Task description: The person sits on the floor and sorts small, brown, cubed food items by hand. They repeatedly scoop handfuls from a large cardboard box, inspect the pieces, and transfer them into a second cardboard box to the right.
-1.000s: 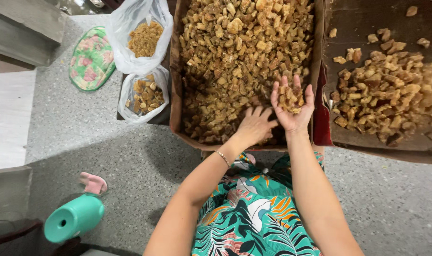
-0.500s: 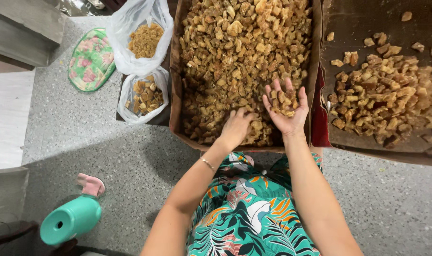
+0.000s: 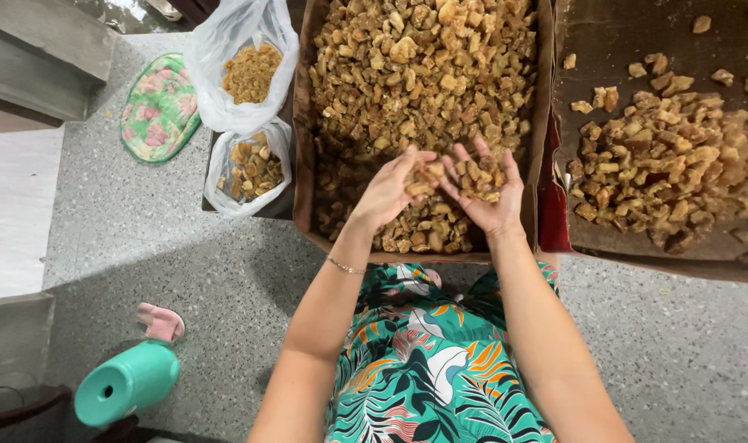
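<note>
Cupping loose, light, crumbly brown chunks (image 3: 472, 174) in the open right hand (image 3: 482, 187), the left hand (image 3: 390, 193) pinches some above the box (image 3: 302, 164).

Both hands (image 3: 444, 184) raised together, palms cupped upward.

I see my own two bare arms, with no sleeves on them. My left hand (image 3: 388, 193) has a thin metal bracelet (image 3: 344, 267) at the wrist; my right hand (image 3: 487, 184) wears nothing. My dress (image 3: 427, 361) is teal green, printed with leaves, orange and white.
</note>
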